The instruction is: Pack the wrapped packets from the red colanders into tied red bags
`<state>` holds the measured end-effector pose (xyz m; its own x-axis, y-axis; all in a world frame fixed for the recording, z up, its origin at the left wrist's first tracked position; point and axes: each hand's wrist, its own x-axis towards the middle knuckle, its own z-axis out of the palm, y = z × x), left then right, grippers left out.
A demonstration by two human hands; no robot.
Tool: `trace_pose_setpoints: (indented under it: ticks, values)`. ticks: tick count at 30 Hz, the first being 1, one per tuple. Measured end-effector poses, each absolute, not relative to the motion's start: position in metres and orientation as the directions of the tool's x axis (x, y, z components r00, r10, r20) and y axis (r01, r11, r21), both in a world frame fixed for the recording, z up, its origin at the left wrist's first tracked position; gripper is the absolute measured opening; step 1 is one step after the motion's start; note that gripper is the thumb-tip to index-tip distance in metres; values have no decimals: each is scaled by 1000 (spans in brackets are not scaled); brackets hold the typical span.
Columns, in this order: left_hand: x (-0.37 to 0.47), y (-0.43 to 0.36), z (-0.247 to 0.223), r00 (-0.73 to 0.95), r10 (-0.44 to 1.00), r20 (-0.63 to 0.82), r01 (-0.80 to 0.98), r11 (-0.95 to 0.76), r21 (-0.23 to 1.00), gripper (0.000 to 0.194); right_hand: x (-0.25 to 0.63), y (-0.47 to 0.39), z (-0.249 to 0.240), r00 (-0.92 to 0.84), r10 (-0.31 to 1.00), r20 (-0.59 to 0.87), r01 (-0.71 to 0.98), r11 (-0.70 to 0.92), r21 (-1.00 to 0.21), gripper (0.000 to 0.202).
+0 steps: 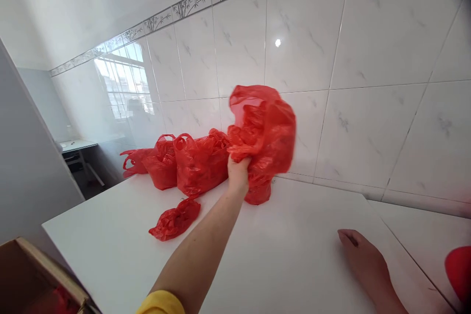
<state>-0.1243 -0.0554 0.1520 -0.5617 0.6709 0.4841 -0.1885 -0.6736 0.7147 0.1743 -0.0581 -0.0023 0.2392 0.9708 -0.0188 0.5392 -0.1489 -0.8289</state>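
Observation:
My left hand grips a crumpled red plastic bag, lifted above the back of the white table near the tiled wall. Below it, another red bag stands on the table, partly hidden by the raised one. To the left of my hand sit a large full red bag and a smaller one. A small red bundle lies to the left of my forearm. My right hand rests low over the table at the right, its fingers curled and partly hidden.
A further red bag is at the table's far left end. An open cardboard box stands at the lower left with something red inside. Part of a red object shows at the right edge. The tiled wall bounds the table behind.

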Motion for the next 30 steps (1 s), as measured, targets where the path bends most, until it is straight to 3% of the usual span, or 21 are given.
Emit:
trace_pose_setpoints:
  ticks: [5, 9, 13, 16, 21, 25, 27, 30]
  values:
    - [-67, -72, 104, -372, 826, 423, -224, -522, 823, 32, 177, -61, -3, 361, 931, 45, 336, -85, -938, 42]
    - [-47, -73, 60, -315, 885, 343, -191, -413, 890, 27, 180, -58, -10, 473, 878, 76, 137, 12, -990, 52]
    - [-52, -64, 37, -357, 881, 311, -153, -384, 911, 47, 178, -49, -18, 527, 841, 123, 15, 135, -991, 65]
    - [-56, -63, 27, -369, 878, 305, -163, -384, 909, 65, 176, -45, -19, 501, 854, 143, 41, 142, -989, 73]
    - [-50, -75, 14, -307, 934, 184, -184, -248, 951, 90, 168, -54, -7, 296, 929, 222, 256, 147, -955, 69]
    - [-39, -84, 15, -176, 943, 281, -173, -310, 935, 80, 157, -58, -3, 107, 959, 263, 246, 231, -941, 66]
    - [-31, -90, 17, -104, 941, 321, -175, -335, 926, 80, 155, -56, -3, 118, 960, 256, 177, 233, -956, 67]
    - [-21, -103, 13, 61, 959, 278, -115, -269, 956, 87, 160, -51, -4, 339, 919, 204, 165, 156, -974, 61]
